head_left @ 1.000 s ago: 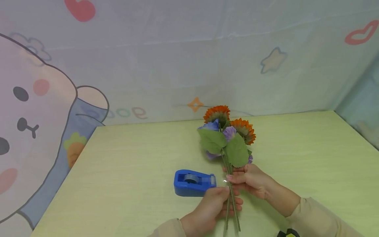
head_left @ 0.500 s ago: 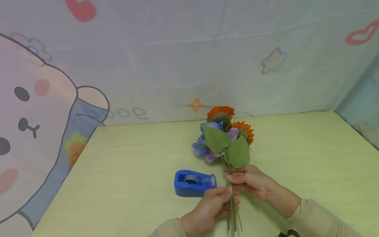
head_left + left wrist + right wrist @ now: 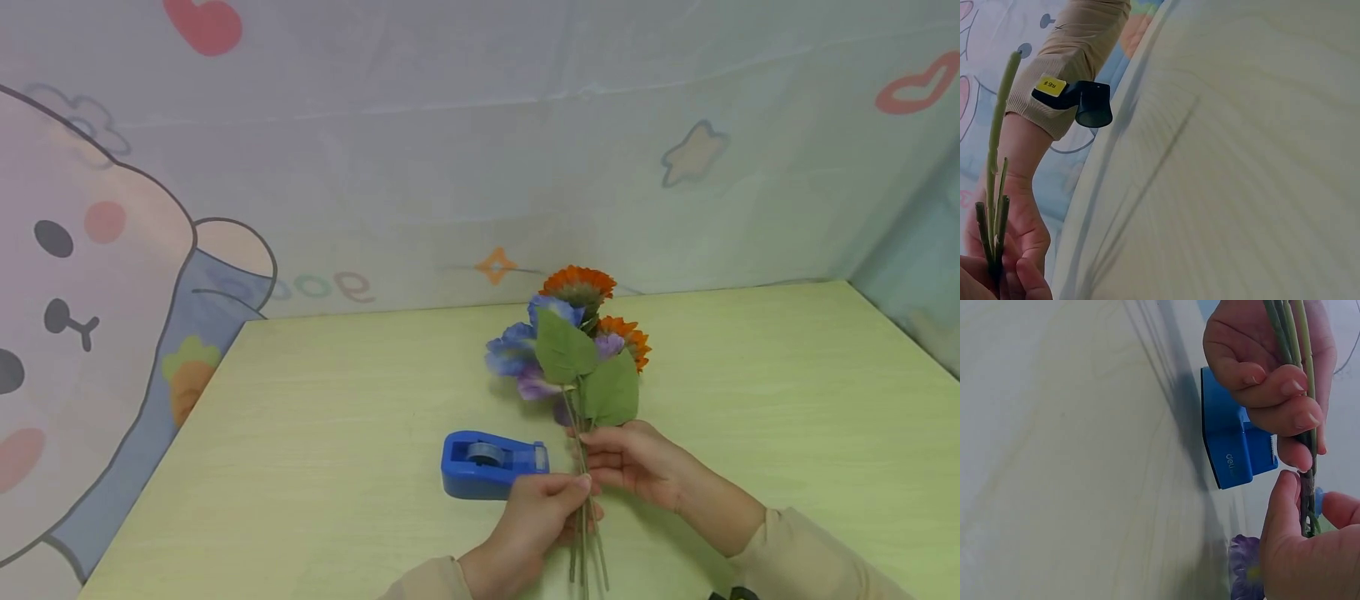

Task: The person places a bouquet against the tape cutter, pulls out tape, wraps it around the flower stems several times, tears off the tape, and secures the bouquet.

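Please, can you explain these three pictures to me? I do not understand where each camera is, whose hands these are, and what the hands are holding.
There is no machine here: a person works with two bare hands. The wide picture comes from a camera on the person's head, looking down at a table. The other two come from small cameras worn on each wrist, so they look sideways and very close. The left hand and the right hand both grip the green stems of a bunch of flowers, orange and purple with green leaves. A blue tape dispenser lies on the table, just left of the hands.
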Available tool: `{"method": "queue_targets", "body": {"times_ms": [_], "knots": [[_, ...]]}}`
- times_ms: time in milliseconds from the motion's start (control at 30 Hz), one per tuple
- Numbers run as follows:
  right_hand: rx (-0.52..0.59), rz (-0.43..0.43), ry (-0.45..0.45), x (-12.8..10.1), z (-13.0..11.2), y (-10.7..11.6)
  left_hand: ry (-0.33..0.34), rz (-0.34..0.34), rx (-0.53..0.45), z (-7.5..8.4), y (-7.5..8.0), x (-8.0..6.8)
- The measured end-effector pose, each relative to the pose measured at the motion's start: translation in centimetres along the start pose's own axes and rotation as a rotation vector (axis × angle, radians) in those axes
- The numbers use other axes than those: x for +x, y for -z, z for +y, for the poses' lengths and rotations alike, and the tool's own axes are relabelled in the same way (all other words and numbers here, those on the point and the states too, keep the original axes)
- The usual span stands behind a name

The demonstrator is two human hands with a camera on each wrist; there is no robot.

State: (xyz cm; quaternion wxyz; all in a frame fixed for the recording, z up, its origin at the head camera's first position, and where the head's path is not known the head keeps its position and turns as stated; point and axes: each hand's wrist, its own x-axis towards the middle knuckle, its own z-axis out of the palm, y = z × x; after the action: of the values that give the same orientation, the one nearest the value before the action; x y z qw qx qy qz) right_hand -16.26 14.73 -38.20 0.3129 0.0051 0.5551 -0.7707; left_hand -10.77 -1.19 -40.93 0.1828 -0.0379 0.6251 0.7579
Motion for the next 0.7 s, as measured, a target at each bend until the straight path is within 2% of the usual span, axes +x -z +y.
{"method": "queue_targets", "body": {"times_ms": [333,467,700], "knots": [[-0.073,0.015,0.013,-0.14,0.16,-0.17,-0.092,0.016,0.045,-0.07,0.15,0.19],[-0.113,-0.006,0.056,0.03,0.56,0.09,-0.103,0.03,0.053,-0.09,0.03,0.17],[-0.121,-0.028,0.107,0.24,0.81,0.34,-0.104,0.043,0.056,-0.26,-0.04,0.13]]}}
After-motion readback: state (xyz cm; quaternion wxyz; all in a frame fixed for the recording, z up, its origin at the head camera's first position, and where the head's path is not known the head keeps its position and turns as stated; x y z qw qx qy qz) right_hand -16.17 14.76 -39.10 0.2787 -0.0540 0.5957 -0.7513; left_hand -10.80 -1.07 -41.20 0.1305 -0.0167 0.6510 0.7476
